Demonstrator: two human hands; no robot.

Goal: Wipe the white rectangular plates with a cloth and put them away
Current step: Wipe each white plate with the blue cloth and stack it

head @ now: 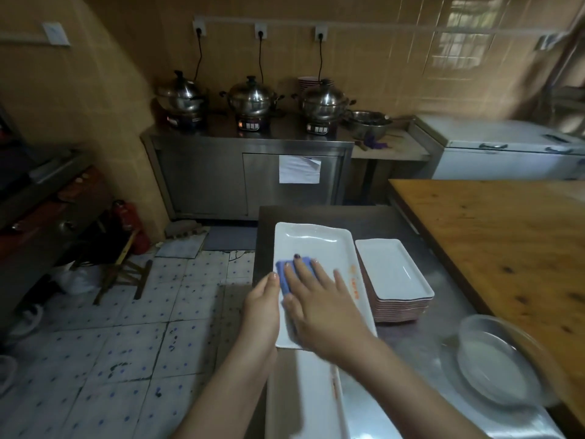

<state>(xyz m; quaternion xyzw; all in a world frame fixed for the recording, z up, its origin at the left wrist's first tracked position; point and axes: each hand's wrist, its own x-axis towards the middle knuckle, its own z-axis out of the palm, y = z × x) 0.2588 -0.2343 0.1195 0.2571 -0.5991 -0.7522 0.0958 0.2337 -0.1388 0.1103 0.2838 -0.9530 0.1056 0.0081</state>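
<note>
White rectangular plate (316, 245) lies on the steel counter (421, 343), along its left edge. Right hand (319, 299) presses a blue cloth (286, 274) flat onto the plate, fingers straight and spread. Left hand (262, 302) grips the plate's left rim, thumb on top (remaining fingers hidden underneath). Stack of plates (392, 274) stands just beside it, to the right.

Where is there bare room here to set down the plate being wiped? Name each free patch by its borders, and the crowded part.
Freest: the wooden table, bare in view, right of the plate stack. Also a strip of the steel counter beyond the wiped plate and the stack. Crowded: the near end, between the near plates and the metal basins.
</note>
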